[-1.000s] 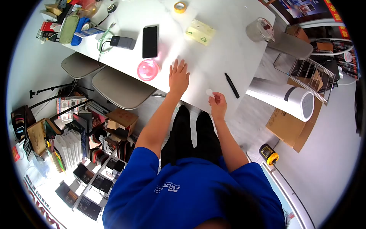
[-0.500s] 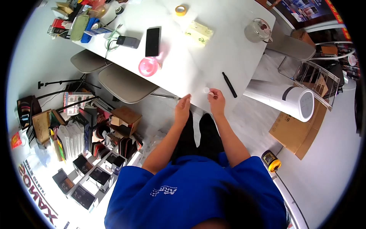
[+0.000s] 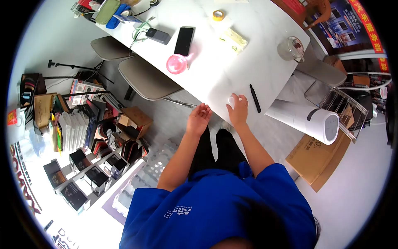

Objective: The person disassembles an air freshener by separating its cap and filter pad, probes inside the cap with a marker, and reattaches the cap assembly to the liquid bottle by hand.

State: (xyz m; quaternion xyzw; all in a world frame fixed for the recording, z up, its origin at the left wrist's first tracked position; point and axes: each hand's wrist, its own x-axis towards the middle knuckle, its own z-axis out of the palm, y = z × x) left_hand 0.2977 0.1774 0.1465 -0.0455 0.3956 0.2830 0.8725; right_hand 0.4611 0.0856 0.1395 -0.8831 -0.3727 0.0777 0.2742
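My right hand (image 3: 238,110) is over the near edge of the white table (image 3: 215,85), its fingers closed round a small round white piece (image 3: 231,99). Palm up with curled fingers, my left hand (image 3: 199,119) is just off the table edge; nothing can be made out in it. A black pen (image 3: 255,98) lies to the right of my right hand. The pink round container (image 3: 177,64) stands beyond my left hand, beside a black phone (image 3: 184,41).
Farther back are a tissue pack (image 3: 234,40), yellow tape (image 3: 218,15) and a power bank (image 3: 158,36). A glass jug (image 3: 290,49) stands at the right. Chairs (image 3: 147,79) flank the table; a white cylindrical appliance (image 3: 306,120) is right of it.
My left hand has come off the tabletop to the near edge and turned palm up. My right hand has turned over, fingers now lower toward the table. The camera view has shifted.
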